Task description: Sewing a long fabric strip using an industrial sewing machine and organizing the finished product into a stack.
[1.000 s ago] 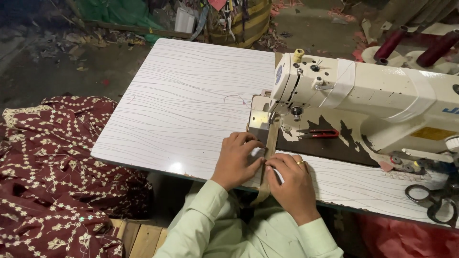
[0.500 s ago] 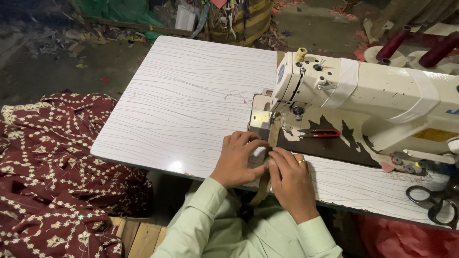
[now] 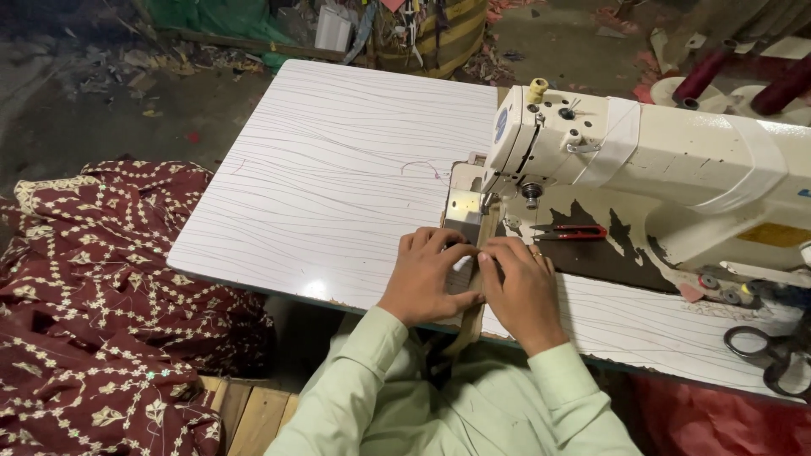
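Labels on the sewing machine

A small round blue-and-white badge (image 3: 502, 123) sits on the end face of the sewing machine (image 3: 676, 169); a yellow rectangular label (image 3: 775, 234) lies low on its front, towards its right end.

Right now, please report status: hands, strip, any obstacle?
Left hand and right hand flat on strip. Strip runs under needle. Snips lie clear, right.

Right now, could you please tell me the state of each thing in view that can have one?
Left hand: flat, pressing the strip.
Right hand: flat, pressing the strip.
Fabric strip: laid flat, running under the needle area.
Sewing machine: upright on the table.
Red snips: lying closed.
Black scissors: lying flat.
Maroon cloth: heaped, crumpled.
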